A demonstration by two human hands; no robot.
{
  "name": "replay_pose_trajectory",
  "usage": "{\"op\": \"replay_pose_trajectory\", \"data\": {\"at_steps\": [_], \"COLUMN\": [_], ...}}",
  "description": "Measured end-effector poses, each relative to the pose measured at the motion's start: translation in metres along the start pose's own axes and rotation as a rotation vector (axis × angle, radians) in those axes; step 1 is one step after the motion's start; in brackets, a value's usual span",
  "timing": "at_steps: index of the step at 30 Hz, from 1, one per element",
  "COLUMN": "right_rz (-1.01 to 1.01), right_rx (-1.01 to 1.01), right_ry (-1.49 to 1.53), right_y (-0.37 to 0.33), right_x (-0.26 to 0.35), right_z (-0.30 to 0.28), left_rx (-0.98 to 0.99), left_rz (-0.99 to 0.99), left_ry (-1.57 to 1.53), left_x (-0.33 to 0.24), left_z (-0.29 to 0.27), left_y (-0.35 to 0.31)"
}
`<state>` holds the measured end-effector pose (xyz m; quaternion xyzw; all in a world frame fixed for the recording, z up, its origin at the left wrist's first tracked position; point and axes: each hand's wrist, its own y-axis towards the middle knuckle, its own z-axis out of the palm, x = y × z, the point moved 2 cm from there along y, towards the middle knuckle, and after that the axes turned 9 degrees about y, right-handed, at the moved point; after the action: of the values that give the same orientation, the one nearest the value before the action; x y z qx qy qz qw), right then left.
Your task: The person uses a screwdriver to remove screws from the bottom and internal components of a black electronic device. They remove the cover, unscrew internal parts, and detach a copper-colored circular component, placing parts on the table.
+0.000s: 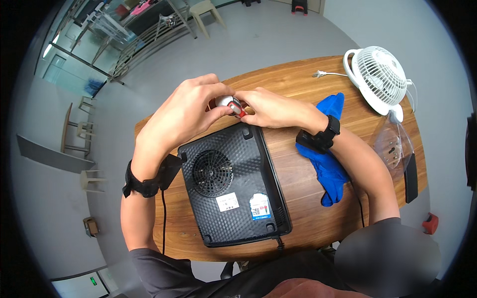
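The table (300, 208) bears a black appliance (243, 171), blue cloth (328, 171) and fan (378, 77).

Grey floor (258, 47) spreads around the brown wooden tabletop (303, 184). Past its far left corner stand a metal rack (154, 42) and a cream stool (201, 7). A pale wall (422, 30) rises beyond the right edge; pale stools (84, 181) (small with distance) stand off the left edge, and a green sign (93, 281) glows beyond the near left corner.

On the table (305, 213) the cloth (327, 175) lies right of the appliance (236, 171), behind which the item (229, 103) is between the left hand (191, 102) and the right hand (266, 107), and farther right the bag (390, 154) lies before the fan (380, 74).
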<state>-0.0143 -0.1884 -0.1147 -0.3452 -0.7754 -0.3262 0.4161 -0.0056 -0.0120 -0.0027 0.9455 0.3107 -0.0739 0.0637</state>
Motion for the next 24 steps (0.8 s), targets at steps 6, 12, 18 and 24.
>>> {"op": "replay_pose_trajectory", "data": {"at_steps": [6, 12, 18, 24], "right_rz": [-0.162, -0.028, -0.03, -0.122], "right_rx": [-0.088, -0.02, -0.006, -0.052], "right_ry": [-0.112, 0.02, -0.076, 0.005], "right_y": [0.004, 0.001, 0.001, 0.001], "right_x": [-0.009, -0.006, -0.001, -0.007], "right_z": [0.005, 0.0, 0.002, 0.004], "left_rx": [0.022, -0.052, 0.001, 0.132], "left_rz": [-0.193, -0.133, -0.023, -0.271], "left_ry": [0.23, 0.25, 0.068, 0.354], "left_x": [-0.005, -0.009, -0.002, -0.012], "left_z": [0.004, 0.003, 0.004, 0.006], "left_y": [0.006, 0.002, -0.002, 0.011]}}
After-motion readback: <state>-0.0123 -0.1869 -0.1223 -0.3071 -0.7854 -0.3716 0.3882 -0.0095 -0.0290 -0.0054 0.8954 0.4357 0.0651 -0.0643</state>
